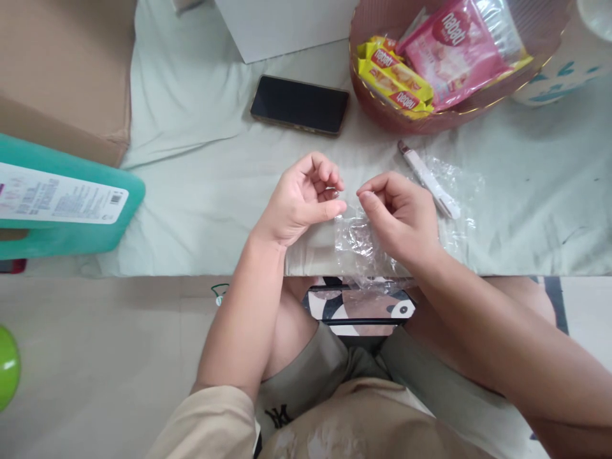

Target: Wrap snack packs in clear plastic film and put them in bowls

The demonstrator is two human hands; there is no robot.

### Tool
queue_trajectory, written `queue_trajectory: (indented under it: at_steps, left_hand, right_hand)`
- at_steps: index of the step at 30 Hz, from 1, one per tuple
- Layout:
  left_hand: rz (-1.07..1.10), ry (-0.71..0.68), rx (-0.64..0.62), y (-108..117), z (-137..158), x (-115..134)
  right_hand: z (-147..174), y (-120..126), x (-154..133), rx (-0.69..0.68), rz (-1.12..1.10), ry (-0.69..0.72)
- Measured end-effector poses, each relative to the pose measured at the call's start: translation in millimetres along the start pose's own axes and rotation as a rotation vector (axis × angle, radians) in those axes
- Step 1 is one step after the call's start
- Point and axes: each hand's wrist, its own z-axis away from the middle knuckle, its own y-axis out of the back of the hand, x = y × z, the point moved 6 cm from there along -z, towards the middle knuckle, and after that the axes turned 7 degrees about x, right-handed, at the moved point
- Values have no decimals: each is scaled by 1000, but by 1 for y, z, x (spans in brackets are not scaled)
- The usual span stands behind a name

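At the left end of the cloth-covered table (540, 223), a cardboard box (62, 70) stands behind a teal container (127, 194), and farther right a phone (300, 105) lies well back from the front edge. Nearer that edge, the left hand (303, 197) curls, thumb and fingers narrowly parted, its grip impossible to tell, and crumpled clear plastic (356, 242) sits between the hands, extending past the edge. The right hand (404, 213) draws thumb and forefinger narrow, whether on plastic one cannot tell, beside a slim white tool (430, 182), with a pink bowl (366, 105) of packets (459, 54) behind.
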Motion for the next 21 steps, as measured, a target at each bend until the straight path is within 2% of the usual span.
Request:
queue_trajectory:
  at_steps: [4,10,15,21]
  left_hand:
    - [-13,0,-40,1,1,-2]
    - [-47,29,-17,2,1,-4]
    - [-41,98,33,0,1,-4]
    - [-62,81,101,3,-1,-4]
  right_hand:
    - [0,0,0,-2,-14,-19]
    - [-1,1,-1,-3,-29,-42]
    - [0,1,-1,5,-23,-39]
    - [-1,1,-1,5,-7,-37]
